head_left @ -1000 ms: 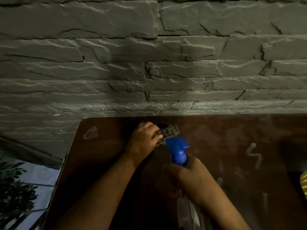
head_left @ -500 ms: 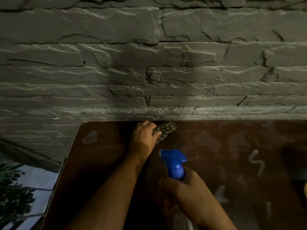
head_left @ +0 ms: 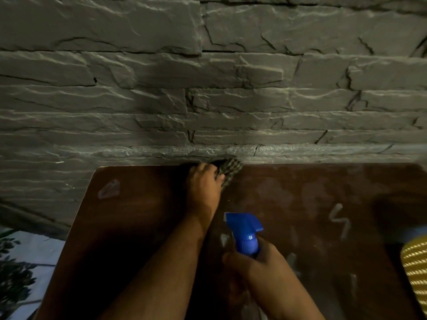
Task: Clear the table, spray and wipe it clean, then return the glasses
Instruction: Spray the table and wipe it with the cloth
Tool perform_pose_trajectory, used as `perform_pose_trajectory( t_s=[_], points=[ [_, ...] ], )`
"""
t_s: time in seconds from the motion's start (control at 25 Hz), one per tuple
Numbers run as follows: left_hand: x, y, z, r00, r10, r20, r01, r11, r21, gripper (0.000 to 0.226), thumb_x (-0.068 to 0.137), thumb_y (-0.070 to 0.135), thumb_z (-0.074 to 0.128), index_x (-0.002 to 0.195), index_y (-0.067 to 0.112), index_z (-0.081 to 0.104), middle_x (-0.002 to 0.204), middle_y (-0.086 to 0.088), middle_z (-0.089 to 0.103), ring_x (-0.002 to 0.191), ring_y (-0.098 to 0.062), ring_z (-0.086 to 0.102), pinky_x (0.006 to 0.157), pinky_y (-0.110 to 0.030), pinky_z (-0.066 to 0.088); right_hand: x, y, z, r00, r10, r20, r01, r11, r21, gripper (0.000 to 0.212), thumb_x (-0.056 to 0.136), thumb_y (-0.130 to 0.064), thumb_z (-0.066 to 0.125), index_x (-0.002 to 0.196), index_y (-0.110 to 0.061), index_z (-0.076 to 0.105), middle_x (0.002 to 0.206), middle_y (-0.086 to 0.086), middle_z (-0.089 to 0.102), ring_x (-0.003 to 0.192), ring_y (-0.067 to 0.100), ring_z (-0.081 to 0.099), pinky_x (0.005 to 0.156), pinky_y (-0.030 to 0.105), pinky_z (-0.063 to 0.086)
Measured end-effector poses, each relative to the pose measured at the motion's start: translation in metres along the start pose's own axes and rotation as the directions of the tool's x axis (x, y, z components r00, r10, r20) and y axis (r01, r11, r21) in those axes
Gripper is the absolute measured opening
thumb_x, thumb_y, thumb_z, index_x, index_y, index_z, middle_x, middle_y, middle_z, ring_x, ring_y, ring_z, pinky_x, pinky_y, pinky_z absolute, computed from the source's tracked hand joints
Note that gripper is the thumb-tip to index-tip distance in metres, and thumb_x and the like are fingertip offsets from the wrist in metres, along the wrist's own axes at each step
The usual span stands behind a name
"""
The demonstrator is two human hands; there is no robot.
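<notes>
Head view: checked cloth (head_left: 231, 168) under left hand (head_left: 203, 188), blue-topped spray bottle (head_left: 245, 234) in right hand's (head_left: 261, 278) grip.

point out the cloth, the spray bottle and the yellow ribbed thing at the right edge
cloth (head_left: 231, 168), head view, on the checked fabric past the fingers of the left hand.
spray bottle (head_left: 245, 229), head view, on its blue trigger head.
yellow ribbed thing (head_left: 416, 266), head view, on its ribbed side.

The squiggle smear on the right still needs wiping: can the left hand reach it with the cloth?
Probably yes. The left hand holds the cloth at the far edge; bare table lies between it and the smear. The right hand and sprayer sit nearer.
</notes>
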State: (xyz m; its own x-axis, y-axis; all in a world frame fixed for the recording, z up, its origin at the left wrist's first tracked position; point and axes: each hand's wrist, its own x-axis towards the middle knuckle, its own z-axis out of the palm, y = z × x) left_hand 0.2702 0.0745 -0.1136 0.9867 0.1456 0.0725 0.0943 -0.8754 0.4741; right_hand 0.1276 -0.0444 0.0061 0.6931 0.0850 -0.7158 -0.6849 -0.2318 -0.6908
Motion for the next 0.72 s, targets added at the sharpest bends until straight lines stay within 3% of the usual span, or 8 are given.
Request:
perform_pose_trajectory(
  t_s=[0.08, 0.16, 0.24, 0.32, 0.4, 0.56, 0.64, 0.72],
  points=[
    [-0.009, -0.009, -0.009, 0.966, 0.224, 0.128, -0.213, 0.972, -0.095, 0.028, 0.092, 0.032, 0.061, 0.113, 0.014, 0.065, 0.115, -0.002, 0.058, 0.107, -0.019, 0.050, 0.089, -0.030, 0.041, 0.000, 0.002, -0.001, 1.000, -0.001, -0.011, 0.001, 1.000, -0.009, 0.020, 0.082, -0.012, 0.072, 0.099, -0.018, 0.062, 0.059, 0.004, 0.068, 0.053, 0.016, 0.065, 0.057, 0.030, 0.057],
    [-0.011, -0.036, -0.017, 0.945, 0.286, 0.158, -0.272, 0.957, -0.102, 0.028, 0.092, 0.031, 0.060, 0.114, 0.015, 0.065, 0.114, -0.002, 0.058, 0.106, -0.018, 0.049, 0.090, -0.032, 0.041, -0.004, 0.003, -0.005, 1.000, 0.020, 0.000, -0.020, 1.000, 0.001, 0.025, 0.082, -0.012, 0.072, 0.103, -0.020, 0.062, 0.060, 0.001, 0.068, 0.051, 0.011, 0.064, 0.050, 0.021, 0.052],
    [0.001, -0.050, -0.019, 0.997, 0.074, 0.026, -0.074, 0.997, -0.008, 0.030, 0.094, 0.034, 0.057, 0.115, 0.015, 0.063, 0.116, -0.004, 0.058, 0.108, -0.022, 0.050, 0.088, -0.035, 0.043, -0.005, 0.008, -0.010, 0.999, 0.037, 0.028, -0.038, 0.999, 0.022, 0.032, 0.082, -0.012, 0.072, 0.110, -0.021, 0.059, 0.067, 0.005, 0.070, 0.056, 0.015, 0.066, 0.055, 0.022, 0.054],
    [0.013, -0.036, -0.012, 0.979, -0.170, -0.114, 0.179, 0.981, 0.071, 0.032, 0.094, 0.035, 0.055, 0.118, 0.014, 0.060, 0.122, -0.009, 0.057, 0.113, -0.027, 0.050, 0.089, -0.040, 0.045, -0.002, 0.015, -0.016, 0.999, 0.031, 0.025, -0.032, 0.999, 0.014, 0.030, 0.083, -0.014, 0.072, 0.109, -0.021, 0.059, 0.067, 0.005, 0.069, 0.058, 0.017, 0.066, 0.060, 0.026, 0.056],
    [0.016, -0.017, -0.002, 0.966, -0.219, -0.138, 0.231, 0.970, 0.075, 0.033, 0.094, 0.034, 0.055, 0.119, 0.012, 0.060, 0.125, -0.011, 0.056, 0.116, -0.029, 0.048, 0.092, -0.042, 0.044, -0.001, 0.020, -0.019, 0.999, 0.028, 0.015, -0.029, 0.999, 0.021, 0.027, 0.083, -0.014, 0.071, 0.107, -0.021, 0.059, 0.065, 0.005, 0.068, 0.058, 0.019, 0.065, 0.064, 0.031, 0.057],
    [0.001, -0.028, -0.010, 0.995, 0.097, 0.033, -0.097, 0.995, 0.004, 0.029, 0.092, 0.032, 0.060, 0.113, 0.012, 0.063, 0.117, -0.006, 0.057, 0.108, -0.023, 0.049, 0.087, -0.033, 0.041, -0.004, 0.019, -0.012, 0.999, -0.024, -0.035, 0.024, 1.000, -0.009, 0.017, 0.082, -0.015, 0.070, 0.098, -0.015, 0.062, 0.058, 0.006, 0.068, 0.055, 0.021, 0.065, 0.065, 0.034, 0.055],
    [-0.015, -0.043, -0.023, 0.932, 0.301, 0.201, -0.287, 0.953, -0.098, 0.027, 0.092, 0.034, 0.060, 0.110, 0.016, 0.064, 0.113, 0.001, 0.055, 0.104, -0.014, 0.046, 0.087, -0.030, 0.040, -0.005, 0.019, -0.006, 0.998, -0.020, -0.053, 0.019, 1.000, -0.024, 0.016, 0.081, -0.015, 0.070, 0.095, -0.013, 0.063, 0.057, 0.006, 0.068, 0.053, 0.020, 0.066, 0.064, 0.034, 0.054],
    [-0.030, -0.062, -0.035, 0.843, 0.468, 0.265, -0.446, 0.884, -0.142, 0.026, 0.090, 0.037, 0.059, 0.108, 0.019, 0.065, 0.109, 0.005, 0.055, 0.101, -0.010, 0.046, 0.087, -0.033, 0.044, -0.005, 0.020, -0.003, 0.999, 0.000, -0.052, -0.001, 1.000, -0.024, 0.017, 0.080, -0.015, 0.072, 0.094, -0.014, 0.064, 0.058, 0.006, 0.069, 0.054, 0.021, 0.067, 0.065, 0.035, 0.055]
  ],
)
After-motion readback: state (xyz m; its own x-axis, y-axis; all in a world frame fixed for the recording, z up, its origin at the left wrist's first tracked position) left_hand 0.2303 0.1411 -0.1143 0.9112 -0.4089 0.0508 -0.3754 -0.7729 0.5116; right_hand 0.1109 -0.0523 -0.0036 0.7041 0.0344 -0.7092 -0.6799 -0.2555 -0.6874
